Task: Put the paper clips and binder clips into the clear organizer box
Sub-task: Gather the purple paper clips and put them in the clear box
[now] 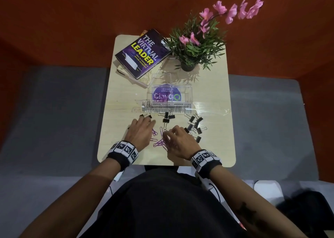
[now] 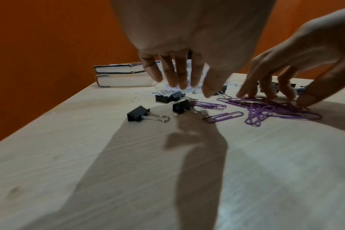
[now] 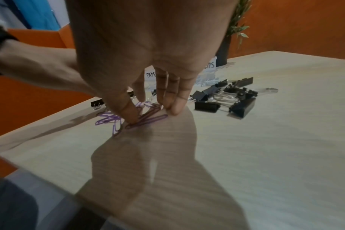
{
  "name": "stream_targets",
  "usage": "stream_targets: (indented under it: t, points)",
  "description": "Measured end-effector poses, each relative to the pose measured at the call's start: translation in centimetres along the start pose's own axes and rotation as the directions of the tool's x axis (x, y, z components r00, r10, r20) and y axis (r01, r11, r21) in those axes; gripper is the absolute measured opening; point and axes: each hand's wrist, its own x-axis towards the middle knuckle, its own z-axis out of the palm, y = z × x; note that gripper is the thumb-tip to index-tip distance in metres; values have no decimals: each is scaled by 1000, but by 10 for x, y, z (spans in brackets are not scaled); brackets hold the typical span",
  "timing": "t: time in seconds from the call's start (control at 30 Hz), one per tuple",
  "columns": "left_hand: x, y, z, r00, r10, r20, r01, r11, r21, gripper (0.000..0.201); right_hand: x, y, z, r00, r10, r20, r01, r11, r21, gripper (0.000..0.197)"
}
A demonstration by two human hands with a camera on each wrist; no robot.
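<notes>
Purple paper clips (image 1: pixel 160 141) lie on the table (image 1: pixel 126 96) between both hands, long axes mixed; right hand (image 1: pixel 178 142) fingertips pinching into the pile, left hand (image 1: pixel 140 131) relaxed, empty. Organizer box (image 1: pixel 169 94) straight ahead, binder clips (image 1: pixel 194 126) right

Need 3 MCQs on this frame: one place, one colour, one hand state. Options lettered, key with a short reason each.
1. Where does the clear organizer box stand?
A. Between the books and the loose clips
B. On the books
C. Right of the plant

2. What colour are the paper clips?
A. Green
B. Purple
C. Silver

3. What is the right hand doing?
A. Resting flat on the book
B. Holding the box lid
C. Fingers down on the paper clip pile

Key: 1 A, the head view shows it on the table past the clips, before the books. 2 B, purple in every view. 3 C, the right wrist view shows fingers on the clips.
</notes>
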Motion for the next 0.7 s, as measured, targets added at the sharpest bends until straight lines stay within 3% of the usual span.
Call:
stream_targets:
  t: [0.13,0.2,0.3,0.43,0.53,0.7]
  points:
    - [-9,7,9,983,118,141,-101,987,-123,71,-6,2,0,999,33,-9,-32,998,48,62]
    - [-11,15,14,973,120,197,-97,988,-123,77,-5,0,6,999,33,-26,-32,999,39,46]
    - [-13,26,24,983,92,157,-64,983,-173,68,0,-2,10,995,55,-81,-47,995,91,28]
    - [-14,27,32,995,63,81,-41,967,-253,56,5,-3,11,991,77,-112,-69,995,75,23]
    - [-11,28,34,996,90,25,-82,968,-239,34,10,-5,11,991,88,-102,-86,996,27,18]
    - [0,31,30,997,58,53,-47,982,-182,18,13,-3,8,992,67,-110,-76,994,-75,14]
